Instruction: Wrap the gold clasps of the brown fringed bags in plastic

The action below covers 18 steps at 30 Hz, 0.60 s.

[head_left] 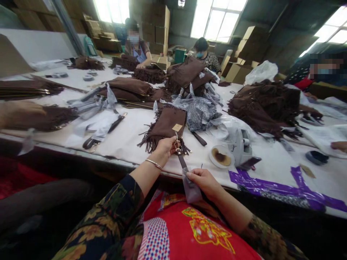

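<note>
A brown fringed bag (169, 124) lies on the white table in front of me, with a tan tag (177, 127) at its right side. My left hand (167, 146) pinches the metal clasp at the bag's lower right corner. From that clasp a dark brown strap (182, 160) runs down toward me. Its lower part is inside a translucent plastic sleeve (192, 189), which hangs over the table's front edge. The fingers of my right hand (203, 180) are closed on this sleeve near its upper end.
Brown bags (126, 88) are piled across the table (130, 135), with a larger heap (267, 106) at the right. A round dish (221, 156), a tape dispenser (242, 144) and purple tape (276, 191) are right of my hands. Several people work around the table; one hand (24, 112) reaches in from the left.
</note>
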### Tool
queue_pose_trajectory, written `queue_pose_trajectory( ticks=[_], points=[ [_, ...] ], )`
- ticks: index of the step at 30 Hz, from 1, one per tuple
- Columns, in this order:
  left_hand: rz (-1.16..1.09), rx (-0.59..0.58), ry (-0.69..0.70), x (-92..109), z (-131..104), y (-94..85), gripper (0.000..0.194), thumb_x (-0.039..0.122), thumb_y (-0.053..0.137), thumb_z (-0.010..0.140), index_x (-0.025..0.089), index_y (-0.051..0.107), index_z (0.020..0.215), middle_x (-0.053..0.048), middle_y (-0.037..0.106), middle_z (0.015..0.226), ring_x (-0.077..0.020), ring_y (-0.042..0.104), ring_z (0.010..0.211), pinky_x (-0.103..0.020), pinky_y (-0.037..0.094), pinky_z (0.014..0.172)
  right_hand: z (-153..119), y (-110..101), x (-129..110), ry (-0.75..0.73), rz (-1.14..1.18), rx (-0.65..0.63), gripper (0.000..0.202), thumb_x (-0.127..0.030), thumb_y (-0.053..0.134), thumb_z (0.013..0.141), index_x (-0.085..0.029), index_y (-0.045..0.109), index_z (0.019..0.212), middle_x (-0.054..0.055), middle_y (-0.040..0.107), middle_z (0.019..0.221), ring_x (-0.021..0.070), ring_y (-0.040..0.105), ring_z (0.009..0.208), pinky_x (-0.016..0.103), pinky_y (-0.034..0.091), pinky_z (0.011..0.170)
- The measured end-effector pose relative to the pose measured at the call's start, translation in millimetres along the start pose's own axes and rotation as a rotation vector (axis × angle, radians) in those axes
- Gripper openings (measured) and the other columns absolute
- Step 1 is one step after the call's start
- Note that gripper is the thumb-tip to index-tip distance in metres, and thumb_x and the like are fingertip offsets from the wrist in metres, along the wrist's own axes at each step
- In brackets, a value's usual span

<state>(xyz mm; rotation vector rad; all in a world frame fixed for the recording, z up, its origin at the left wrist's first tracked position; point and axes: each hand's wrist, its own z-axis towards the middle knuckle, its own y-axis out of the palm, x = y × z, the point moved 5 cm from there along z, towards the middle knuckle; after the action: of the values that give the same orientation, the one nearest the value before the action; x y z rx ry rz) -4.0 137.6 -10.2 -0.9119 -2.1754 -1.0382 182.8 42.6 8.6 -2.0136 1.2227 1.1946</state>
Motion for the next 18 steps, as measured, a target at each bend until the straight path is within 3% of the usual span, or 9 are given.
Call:
queue_pose_trajectory(
  ticks=[8,18],
  points=[
    [0.102,-0.011,0.016,13.0,-3.3,2.6,0.014,0.024,0.067,0.086,0.011,0.065,0.080,-0.008,0.069,0.069,-0.0141,0.065,0.058,-0.025,0.053,0.060,64.2,2.0,-35.6,-0.191,-0.120,0.155,0.040,-0.054,0.072,0.067,-0.016,0.064,0.063,-0.005,0.048,0.044,0.0074,0.035,0.042,0.023,0.024,0.043],
    [0.183,0.039,0.035,29.3,-3.7,-0.6,0.012,0.018,0.071,0.076,0.014,0.061,0.071,0.000,0.058,0.054,-0.0128,0.055,0.048,-0.028,0.048,0.055,127.6,10.9,-79.3,-0.307,-0.139,0.294,0.039,-0.053,0.070,0.066,-0.014,0.067,0.065,-0.002,0.054,0.046,0.0090,0.041,0.040,0.023,0.030,0.040]
  ],
)
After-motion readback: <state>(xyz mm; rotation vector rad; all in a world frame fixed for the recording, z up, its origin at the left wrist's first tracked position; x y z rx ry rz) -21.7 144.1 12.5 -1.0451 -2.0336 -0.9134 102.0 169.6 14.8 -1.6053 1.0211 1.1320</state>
